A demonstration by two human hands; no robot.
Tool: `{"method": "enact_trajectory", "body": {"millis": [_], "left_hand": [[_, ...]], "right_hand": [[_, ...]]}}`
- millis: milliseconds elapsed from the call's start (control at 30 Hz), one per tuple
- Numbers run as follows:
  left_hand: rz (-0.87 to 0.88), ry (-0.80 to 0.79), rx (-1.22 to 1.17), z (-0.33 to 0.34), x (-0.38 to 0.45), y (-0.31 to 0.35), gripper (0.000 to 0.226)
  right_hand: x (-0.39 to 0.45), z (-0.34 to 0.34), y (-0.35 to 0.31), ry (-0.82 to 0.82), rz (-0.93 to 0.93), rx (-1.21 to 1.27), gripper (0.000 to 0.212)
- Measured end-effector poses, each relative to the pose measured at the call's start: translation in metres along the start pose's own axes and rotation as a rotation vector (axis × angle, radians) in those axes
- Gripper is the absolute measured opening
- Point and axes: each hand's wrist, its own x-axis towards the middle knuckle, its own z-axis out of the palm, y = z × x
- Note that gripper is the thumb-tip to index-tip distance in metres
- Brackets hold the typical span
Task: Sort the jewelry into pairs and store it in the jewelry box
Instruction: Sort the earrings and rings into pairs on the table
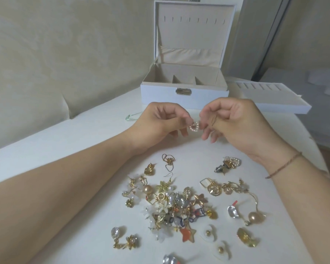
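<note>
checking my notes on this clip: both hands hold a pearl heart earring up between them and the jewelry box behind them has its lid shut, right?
Not quite: the jewelry box has its lid open, standing upright so the compartments show. The rest holds: the left hand and right hand hold the pearl heart earring between their fingers. The head view shows it.

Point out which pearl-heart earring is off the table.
The pearl heart earring pinched between the left hand and right hand. Its match, the other pearl heart, lies on the table below the right wrist.
</note>
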Motion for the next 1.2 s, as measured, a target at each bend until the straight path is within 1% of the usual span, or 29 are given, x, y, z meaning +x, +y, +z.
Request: {"method": "enact_trajectory", "body": {"millis": [67,100,133,233,267,333,433,533,700,767,867,933,1000,1133,1200], "left_hand": [[-0.018,0.017,-0.042,-0.003,0.002,-0.002,0.008],[-0.021,0.023,-0.052,-0.003,0.003,-0.003,0.007],[-0.03,0.026,-0.056,-0.004,0.003,-0.003,0.008],[-0.067,0.004,-0.046,-0.003,0.004,-0.004,0.006],[-0.073,-0.008,-0.038,-0.003,0.004,-0.004,0.005],[-0.076,-0.024,-0.024,-0.002,0.004,-0.004,0.005],[-0.072,-0.031,-0.018,-0.002,0.005,-0.006,0.005],[-0.069,-0.042,-0.026,-0.001,0.004,-0.004,0.007],[-0.079,-0.038,-0.044,0.0,0.003,-0.004,0.01],[-0.092,-0.032,-0.058,0.0,0.004,-0.004,0.01],[-0.109,-0.021,-0.09,-0.001,0.004,-0.002,0.011],[-0.118,-0.01,-0.108,-0.001,0.004,-0.001,0.012],[-0.115,0.003,-0.122,-0.001,0.004,0.0,0.013],[-0.095,0.033,-0.138,-0.003,0.005,0.0,0.015],[-0.091,0.027,-0.144,-0.004,0.005,-0.001,0.014]], "right_hand": [[0.0,-0.01,0.0,0.063,-0.014,-0.173,0.011],[-0.001,-0.02,-0.003,0.062,-0.004,-0.268,0.01],[-0.003,-0.031,-0.007,0.006,0.026,-0.379,0.01],[-0.022,-0.055,-0.012,-0.282,0.166,-0.668,0.02],[-0.029,-0.056,-0.01,-0.33,0.174,-0.719,0.024],[-0.041,-0.055,-0.002,-0.332,0.141,-0.748,0.028],[-0.051,-0.055,0.008,-0.246,0.097,-0.681,0.024],[-0.058,-0.057,0.011,-0.188,0.076,-0.664,0.028],[-0.06,-0.068,0.009,-0.15,0.181,-0.635,0.027],[-0.054,-0.067,0.005,-0.103,0.199,-0.497,0.029],[-0.037,-0.048,-0.008,-0.008,0.154,-0.2,0.018],[-0.024,-0.028,-0.018,0.002,0.132,-0.044,0.01],[-0.014,-0.011,-0.023,0.0,0.158,0.084,0.008],[-0.006,0.011,-0.017,0.038,0.236,0.118,0.01],[-0.006,0.016,-0.012,0.078,0.245,0.123,0.01]]}}
